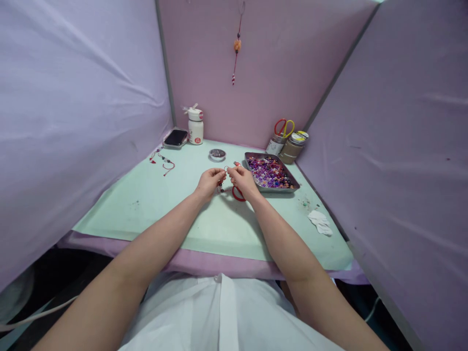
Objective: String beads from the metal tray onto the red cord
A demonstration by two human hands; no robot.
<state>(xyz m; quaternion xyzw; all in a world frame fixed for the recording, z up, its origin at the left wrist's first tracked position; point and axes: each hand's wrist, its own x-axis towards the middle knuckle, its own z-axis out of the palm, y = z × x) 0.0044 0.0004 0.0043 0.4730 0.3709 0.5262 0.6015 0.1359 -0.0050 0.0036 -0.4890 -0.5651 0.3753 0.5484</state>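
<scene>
Presently, both hands are raised close together over the middle of the desk (164, 207), forearms reaching in from the near edge. Left hand (210, 182): thumb and fingertips pinched narrow on one side of a thin loop (226, 166). Right hand (243, 179): likewise pinched, on the other side of the same loop. The loop therefore sits in the small gap between the two sets of fingertips, left of the tray (280, 190).

Just below the fingers, a string (222, 190) with dark and red beads shows; whether it joins the loop cannot be told. A red handle (234, 195) lies under the right hand, partly covered by it.

Surroundings: tray holds mixed beads (268, 171), mostly purple, some orange and dark. Behind it, a cup (275, 146) with red-handled and yellow-handled scissors (288, 128), touching or just beside a brown jar (290, 152). Round dish (218, 155) beyond the hands, dark contents too small to identify. Far left: phone (176, 138) beside an upright white bottle (196, 131); nearer, two beaded strands (167, 164) lie flat. Right edge: crumpled tissue (320, 223). On the back wall, a pendant (237, 46) with an orange bead hangs vertically.
</scene>
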